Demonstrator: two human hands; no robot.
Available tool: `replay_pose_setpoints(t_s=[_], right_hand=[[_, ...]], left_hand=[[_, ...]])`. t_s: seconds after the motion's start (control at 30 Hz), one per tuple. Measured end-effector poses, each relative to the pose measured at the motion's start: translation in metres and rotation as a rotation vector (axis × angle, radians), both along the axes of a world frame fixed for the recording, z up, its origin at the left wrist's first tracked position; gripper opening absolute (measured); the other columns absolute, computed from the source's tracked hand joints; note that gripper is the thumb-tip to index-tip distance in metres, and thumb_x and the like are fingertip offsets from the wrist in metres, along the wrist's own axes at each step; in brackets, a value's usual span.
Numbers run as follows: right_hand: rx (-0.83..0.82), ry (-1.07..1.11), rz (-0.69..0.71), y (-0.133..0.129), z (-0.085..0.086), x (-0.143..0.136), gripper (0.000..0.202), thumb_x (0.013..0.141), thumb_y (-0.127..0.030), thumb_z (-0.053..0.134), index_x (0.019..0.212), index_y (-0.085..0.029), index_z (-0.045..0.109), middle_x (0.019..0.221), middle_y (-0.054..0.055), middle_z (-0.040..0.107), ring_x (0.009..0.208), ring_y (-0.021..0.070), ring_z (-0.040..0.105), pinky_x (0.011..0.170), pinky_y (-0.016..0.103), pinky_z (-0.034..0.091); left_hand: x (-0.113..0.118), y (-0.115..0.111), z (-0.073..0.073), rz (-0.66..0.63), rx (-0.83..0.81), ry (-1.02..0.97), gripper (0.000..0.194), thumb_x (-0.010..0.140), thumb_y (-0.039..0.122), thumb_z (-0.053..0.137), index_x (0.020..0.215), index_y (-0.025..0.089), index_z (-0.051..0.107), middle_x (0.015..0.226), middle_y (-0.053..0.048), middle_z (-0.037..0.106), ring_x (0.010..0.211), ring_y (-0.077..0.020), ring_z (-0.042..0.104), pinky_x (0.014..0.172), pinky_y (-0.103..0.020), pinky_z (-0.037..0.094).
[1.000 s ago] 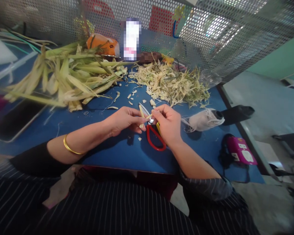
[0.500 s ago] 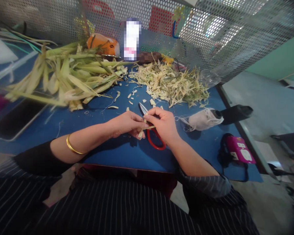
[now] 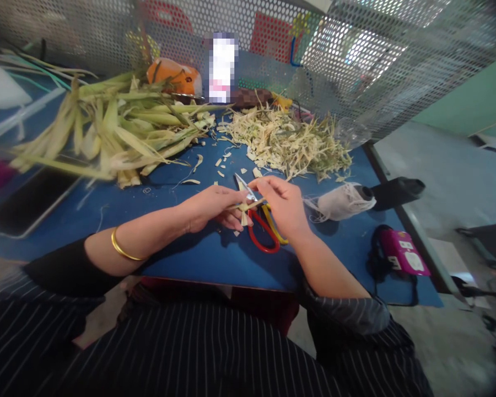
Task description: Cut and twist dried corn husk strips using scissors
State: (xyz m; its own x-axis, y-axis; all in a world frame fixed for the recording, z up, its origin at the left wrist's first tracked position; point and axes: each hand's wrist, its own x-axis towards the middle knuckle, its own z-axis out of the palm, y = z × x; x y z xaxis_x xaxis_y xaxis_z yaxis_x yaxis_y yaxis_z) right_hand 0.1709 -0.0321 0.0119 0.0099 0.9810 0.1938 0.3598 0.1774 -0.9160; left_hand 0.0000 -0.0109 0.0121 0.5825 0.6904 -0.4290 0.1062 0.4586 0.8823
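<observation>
My left hand pinches a small folded piece of pale green husk over the blue table. To its right, my right hand has thumb and index finger closed on a strip end of the same husk. Beneath the hands lie scissors with one red and one yellow handle, their blades pointing away and partly covered by the husk and fingers. Small cut husk bits are scattered just beyond the hands.
Long husks are heaped at the back left, shredded husk at the back centre. A white thread spool, a black cone and a magenta device are on the right. A perforated metal screen stands behind.
My right hand has shifted slightly right, drawing the strip out from my left hand. The husk's crossed shape shows more, and the yellow scissor handle has come into view.
</observation>
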Motion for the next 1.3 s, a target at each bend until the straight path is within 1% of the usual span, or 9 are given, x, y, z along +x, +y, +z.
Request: replay_pose_setpoints(t_s=[0.2, 0.4, 0.57, 0.67, 0.8, 0.9, 0.97, 1.07, 1.3], right_hand=[[-0.063, -0.12, 0.11, 0.004, 0.002, 0.015, 0.012, 0.079, -0.031, 0.064, 0.079, -0.019, 0.068, 0.067, -0.001, 0.066, 0.063, 0.0125, 0.059, 0.062, 0.026, 0.045], [0.076, -0.247, -0.036, 0.004, -0.006, 0.009, 0.013, 0.08, -0.026, 0.063, 0.07, -0.018, 0.066, 0.062, -0.002, 0.062, 0.06, 0.0116, 0.054, 0.06, 0.025, 0.041], [0.362, -0.228, -0.223, -0.004, 0.0, 0.009, 0.015, 0.086, -0.028, 0.055, 0.096, -0.021, 0.065, 0.093, 0.005, 0.066, 0.087, 0.0176, 0.061, 0.082, 0.032, 0.047], [0.492, -0.26, -0.292, -0.015, 0.007, 0.003, 0.015, 0.088, -0.029, 0.053, 0.082, -0.022, 0.065, 0.082, 0.005, 0.065, 0.082, 0.0183, 0.06, 0.08, 0.033, 0.047], [0.207, -0.264, -0.024, -0.023, 0.0, -0.014, 0.021, 0.087, -0.034, 0.056, 0.076, -0.021, 0.067, 0.071, 0.003, 0.066, 0.066, 0.0156, 0.06, 0.066, 0.029, 0.047], [-0.056, -0.154, 0.065, -0.019, -0.01, -0.025, 0.023, 0.086, -0.038, 0.057, 0.081, -0.019, 0.068, 0.066, 0.002, 0.067, 0.06, 0.0152, 0.063, 0.06, 0.027, 0.048], [-0.132, -0.069, 0.083, -0.017, -0.014, -0.029, 0.027, 0.086, -0.04, 0.056, 0.075, -0.017, 0.066, 0.062, 0.002, 0.065, 0.055, 0.0146, 0.063, 0.056, 0.026, 0.048], [-0.113, -0.038, 0.1, -0.015, -0.017, -0.028, 0.029, 0.088, -0.037, 0.053, 0.067, -0.017, 0.06, 0.062, 0.0, 0.062, 0.052, 0.0124, 0.06, 0.053, 0.024, 0.046], [0.036, -0.31, 0.187, -0.018, -0.021, -0.025, 0.028, 0.091, -0.029, 0.047, 0.065, -0.02, 0.054, 0.061, 0.0, 0.058, 0.058, 0.0129, 0.053, 0.058, 0.025, 0.041]], left_hand=[[-0.003, 0.005, 0.002, 0.052, 0.008, -0.031, 0.037, 0.071, 0.048, 0.072, 0.084, 0.013, 0.07, 0.077, -0.012, 0.073, 0.055, -0.0139, 0.065, 0.056, -0.024, 0.052], [-0.003, 0.003, 0.001, 0.015, 0.09, -0.007, 0.033, 0.069, 0.042, 0.075, 0.082, 0.012, 0.072, 0.07, -0.008, 0.071, 0.055, -0.0128, 0.065, 0.057, -0.023, 0.051], [-0.001, 0.007, -0.003, 0.205, -0.008, -0.185, 0.02, 0.08, 0.033, 0.067, 0.087, 0.014, 0.067, 0.079, -0.009, 0.073, 0.07, -0.0168, 0.07, 0.068, -0.027, 0.055], [0.001, 0.009, -0.004, 0.283, 0.021, -0.295, 0.015, 0.083, 0.023, 0.062, 0.095, 0.014, 0.064, 0.089, -0.01, 0.073, 0.083, -0.0175, 0.07, 0.078, -0.028, 0.053], [0.006, 0.007, -0.004, 0.309, 0.097, -0.373, 0.016, 0.081, 0.018, 0.064, 0.095, 0.012, 0.062, 0.091, -0.009, 0.072, 0.085, -0.0138, 0.068, 0.083, -0.026, 0.049], [0.009, 0.002, -0.003, 0.282, 0.11, -0.408, 0.018, 0.079, 0.017, 0.065, 0.097, 0.013, 0.061, 0.092, -0.007, 0.071, 0.079, -0.012, 0.066, 0.07, -0.022, 0.049], [0.01, -0.001, -0.003, 0.263, 0.119, -0.396, 0.018, 0.08, 0.019, 0.064, 0.097, 0.013, 0.061, 0.088, -0.006, 0.071, 0.073, -0.0108, 0.064, 0.06, -0.02, 0.046], [0.011, -0.003, -0.005, 0.27, 0.146, -0.394, 0.018, 0.078, 0.019, 0.066, 0.095, 0.014, 0.062, 0.083, -0.005, 0.07, 0.066, -0.0091, 0.061, 0.055, -0.019, 0.043], [0.009, -0.001, -0.007, 0.347, 0.091, -0.327, 0.021, 0.072, 0.018, 0.07, 0.091, 0.013, 0.063, 0.09, -0.007, 0.071, 0.076, -0.0139, 0.066, 0.065, -0.023, 0.05]])
